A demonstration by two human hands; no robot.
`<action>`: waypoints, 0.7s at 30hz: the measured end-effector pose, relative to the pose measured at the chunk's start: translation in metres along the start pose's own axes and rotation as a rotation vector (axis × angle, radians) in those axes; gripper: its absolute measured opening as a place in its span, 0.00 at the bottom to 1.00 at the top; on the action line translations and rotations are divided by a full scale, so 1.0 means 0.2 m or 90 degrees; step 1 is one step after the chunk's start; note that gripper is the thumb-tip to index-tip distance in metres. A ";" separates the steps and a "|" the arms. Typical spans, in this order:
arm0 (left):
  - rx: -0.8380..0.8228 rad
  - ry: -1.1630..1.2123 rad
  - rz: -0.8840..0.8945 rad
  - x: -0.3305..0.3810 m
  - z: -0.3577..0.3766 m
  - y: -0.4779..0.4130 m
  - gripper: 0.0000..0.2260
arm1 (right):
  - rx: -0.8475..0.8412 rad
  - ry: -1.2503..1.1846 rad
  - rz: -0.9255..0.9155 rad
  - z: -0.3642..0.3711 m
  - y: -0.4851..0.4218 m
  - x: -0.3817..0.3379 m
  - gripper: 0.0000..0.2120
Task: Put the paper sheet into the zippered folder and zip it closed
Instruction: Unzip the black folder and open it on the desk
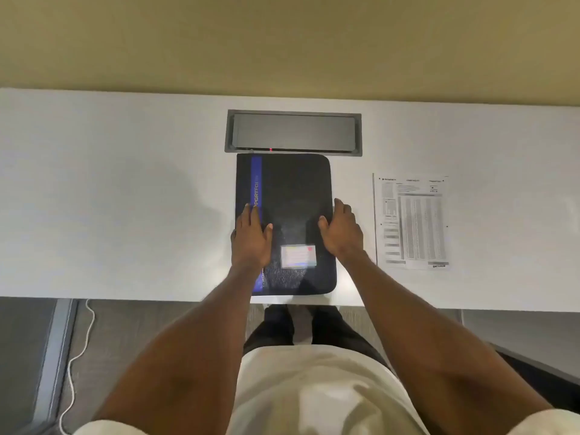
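Both hands (251, 237) flat on folder (292, 196); paper sheet (412, 222) lies beside.

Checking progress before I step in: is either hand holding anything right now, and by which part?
Nothing is gripped. The left hand rests flat on the zippered folder near its blue stripe; the right hand rests at its right edge. The paper sheet lies untouched.

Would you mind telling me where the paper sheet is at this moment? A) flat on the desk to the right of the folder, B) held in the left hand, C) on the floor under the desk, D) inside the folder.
A: the paper sheet lies flat on the white desk to the right of the closed zippered folder, apart from both hands.
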State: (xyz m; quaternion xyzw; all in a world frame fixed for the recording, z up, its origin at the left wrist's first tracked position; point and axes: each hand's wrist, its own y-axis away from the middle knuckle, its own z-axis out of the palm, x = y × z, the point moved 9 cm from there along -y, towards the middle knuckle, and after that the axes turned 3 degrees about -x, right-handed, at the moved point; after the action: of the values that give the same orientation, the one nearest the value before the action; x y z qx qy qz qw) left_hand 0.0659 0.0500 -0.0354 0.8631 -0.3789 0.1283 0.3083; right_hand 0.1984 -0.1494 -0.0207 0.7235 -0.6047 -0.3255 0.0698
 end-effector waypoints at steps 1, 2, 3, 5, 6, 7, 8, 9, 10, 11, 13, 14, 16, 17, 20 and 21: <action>0.005 0.008 -0.004 0.00 -0.01 -0.03 0.28 | -0.003 -0.004 0.003 0.01 -0.02 0.00 0.27; 0.007 0.016 -0.017 -0.01 -0.01 -0.05 0.28 | -0.005 -0.009 0.011 0.01 -0.04 -0.01 0.27; 0.006 0.018 -0.027 -0.02 -0.02 -0.08 0.28 | -0.011 -0.011 0.017 0.03 -0.06 -0.01 0.27; -0.002 0.018 -0.034 -0.02 -0.03 -0.14 0.28 | -0.026 -0.011 0.028 0.04 -0.10 -0.02 0.27; -0.003 0.010 -0.030 -0.01 -0.03 -0.16 0.28 | -0.031 -0.009 0.030 0.05 -0.12 -0.03 0.27; -0.006 0.000 -0.027 0.00 -0.04 -0.19 0.28 | -0.034 -0.006 0.030 0.05 -0.14 -0.04 0.27; -0.008 -0.004 -0.021 0.00 -0.06 -0.23 0.29 | -0.036 -0.004 0.026 0.05 -0.17 -0.06 0.27; -0.010 -0.011 -0.019 0.01 -0.07 -0.27 0.29 | -0.036 0.001 0.026 0.04 -0.20 -0.07 0.27; -0.008 -0.016 -0.015 0.02 -0.09 -0.31 0.28 | -0.032 0.006 0.023 0.04 -0.24 -0.08 0.27; -0.005 -0.022 -0.011 0.03 -0.11 -0.35 0.28 | -0.028 0.014 0.023 0.03 -0.27 -0.09 0.27; 0.009 -0.040 0.001 0.06 -0.16 -0.44 0.28 | -0.013 0.032 0.019 0.00 -0.34 -0.12 0.27; 0.015 -0.049 -0.001 0.07 -0.18 -0.49 0.28 | -0.006 0.041 0.017 -0.02 -0.38 -0.14 0.28; 0.023 -0.041 -0.021 0.07 -0.22 -0.59 0.29 | 0.006 0.048 0.014 -0.05 -0.47 -0.17 0.28; 0.022 -0.025 -0.033 0.08 -0.23 -0.63 0.29 | 0.010 0.055 0.009 -0.07 -0.51 -0.19 0.28; 0.008 0.045 -0.054 0.08 -0.24 -0.74 0.27 | 0.015 0.088 -0.029 -0.09 -0.62 -0.27 0.29; 0.007 0.057 -0.054 0.09 -0.24 -0.76 0.26 | 0.019 0.104 -0.047 -0.10 -0.65 -0.31 0.29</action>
State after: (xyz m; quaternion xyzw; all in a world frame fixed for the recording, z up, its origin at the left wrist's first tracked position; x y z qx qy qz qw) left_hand 0.1910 0.1502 -0.0558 0.8733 -0.3273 0.1560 0.3254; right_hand 0.3138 -0.0648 -0.0455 0.7705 -0.5747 -0.2586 0.0958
